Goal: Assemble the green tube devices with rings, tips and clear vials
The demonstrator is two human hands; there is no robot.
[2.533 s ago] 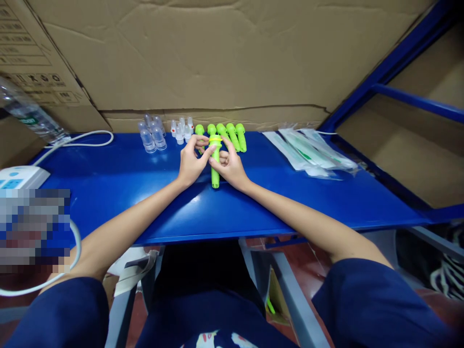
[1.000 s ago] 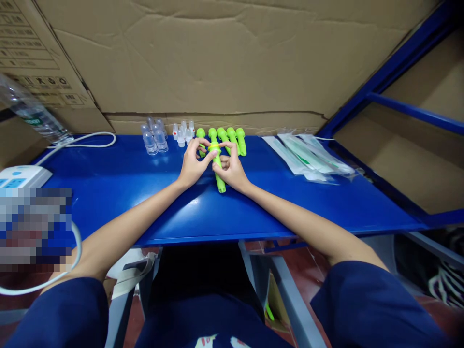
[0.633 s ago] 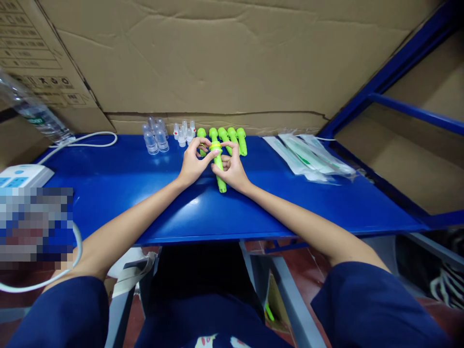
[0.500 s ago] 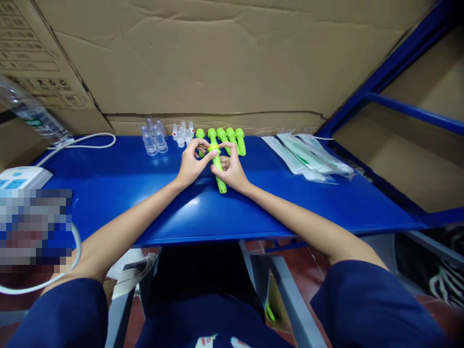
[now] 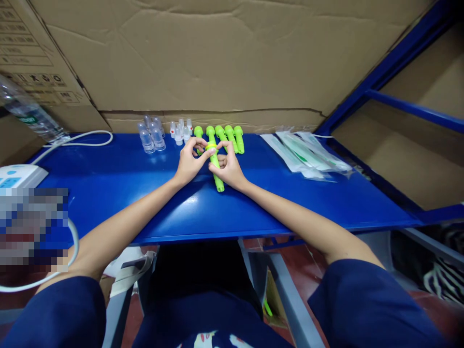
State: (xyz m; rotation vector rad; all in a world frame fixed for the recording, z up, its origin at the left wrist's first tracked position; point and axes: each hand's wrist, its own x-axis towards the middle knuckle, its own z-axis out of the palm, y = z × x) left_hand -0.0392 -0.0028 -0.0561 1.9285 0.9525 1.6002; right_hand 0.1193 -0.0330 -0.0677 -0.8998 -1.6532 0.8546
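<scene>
Blue table (image 5: 108, 186): a person's left hand (image 5: 189, 162) and right hand (image 5: 232, 170) both hold one green tube (image 5: 218, 181).
Other green tubes (image 5: 230, 134) sit just beyond, toward one o'clock. The held tube slants from eleven o'clock to five, both hands pinching narrowly near its yellow ring (image 5: 210, 146). A slack or uneven pinch could let the ring skew or the tube slip.

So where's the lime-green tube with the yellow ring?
In the head view, the lime-green tube is just left of centre, held by the left hand and right hand, in front of similar green pieces.
</scene>
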